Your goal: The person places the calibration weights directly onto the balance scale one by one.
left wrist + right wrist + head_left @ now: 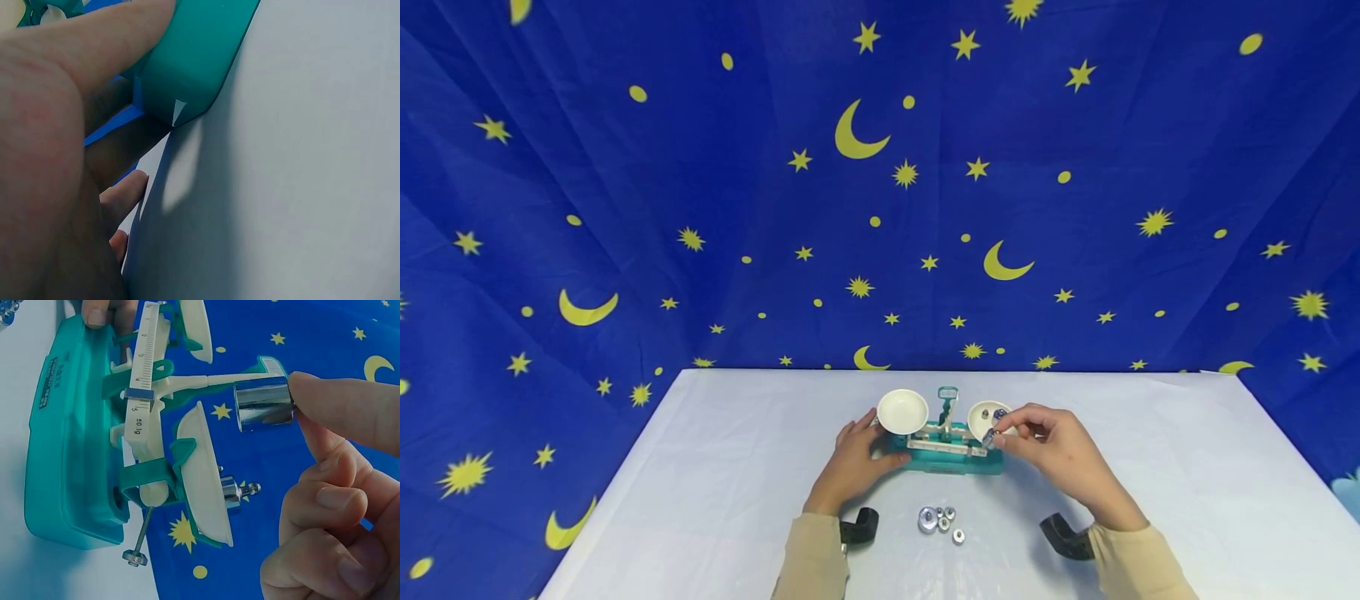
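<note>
right fingers [350, 409] pinch a metal weight [264, 404], a white pan [203, 478] just below them; left fingers [94, 47] grip the teal balance [62, 444]; loose weights [928, 520] lie between, nearer the wearer.

The white ruled beam [144, 365] bears "5" and "±0.1g".
</note>
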`<state>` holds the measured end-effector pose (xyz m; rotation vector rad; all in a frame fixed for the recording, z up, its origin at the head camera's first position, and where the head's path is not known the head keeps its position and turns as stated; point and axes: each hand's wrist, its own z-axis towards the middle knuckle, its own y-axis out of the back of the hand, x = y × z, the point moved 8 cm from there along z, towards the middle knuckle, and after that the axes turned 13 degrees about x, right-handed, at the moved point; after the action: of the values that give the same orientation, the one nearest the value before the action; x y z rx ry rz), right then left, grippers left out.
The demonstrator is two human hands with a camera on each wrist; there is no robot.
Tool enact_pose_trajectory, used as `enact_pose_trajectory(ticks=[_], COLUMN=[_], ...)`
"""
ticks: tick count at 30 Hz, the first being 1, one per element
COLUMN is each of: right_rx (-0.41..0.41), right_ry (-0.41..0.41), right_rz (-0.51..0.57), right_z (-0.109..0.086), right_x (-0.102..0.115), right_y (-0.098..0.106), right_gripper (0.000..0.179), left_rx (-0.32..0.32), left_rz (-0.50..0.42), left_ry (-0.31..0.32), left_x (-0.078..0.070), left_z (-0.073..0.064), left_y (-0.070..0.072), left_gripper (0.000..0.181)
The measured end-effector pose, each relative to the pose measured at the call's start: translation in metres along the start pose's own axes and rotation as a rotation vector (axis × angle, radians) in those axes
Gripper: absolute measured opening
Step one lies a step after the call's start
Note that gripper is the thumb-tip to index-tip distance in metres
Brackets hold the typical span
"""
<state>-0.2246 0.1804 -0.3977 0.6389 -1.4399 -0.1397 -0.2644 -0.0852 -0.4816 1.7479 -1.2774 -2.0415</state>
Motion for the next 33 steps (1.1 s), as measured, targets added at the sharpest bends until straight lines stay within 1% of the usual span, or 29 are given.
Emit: enact_pose_trajectory(ticks=[12,20,26,33], right_rx=[-0.03,-0.048,-0.055,-0.065], right_ry=[-0.018,-0.035,-0.038,-0.043], right_rz=[-0.009,-0.04,-0.051,-0.063], right_z=[0.0007,0.0008,0.001,0.0014], right_x=[-0.0027,-0.0031,-0.0047,-0.006], right_y=[0.0041,0.007,0.0067,0.0071], right_gripper=[0.014,0.016,0.015,0.015], left_rx=[0.004,0.014,0.015,0.016], left_rz=[0.003,0.017,0.011,0.001], left_ry=[0.014,0.011,0.005,0.013], left_x=[0.0017,0.0021,0.003,0.0039], left_z=[-0.0005,0.0006,0.0017,0.0017], left_y=[-0.0007,-0.0016,-0.002,-0.0025], left_gripper=[0.068,0.069,0.07,0.071])
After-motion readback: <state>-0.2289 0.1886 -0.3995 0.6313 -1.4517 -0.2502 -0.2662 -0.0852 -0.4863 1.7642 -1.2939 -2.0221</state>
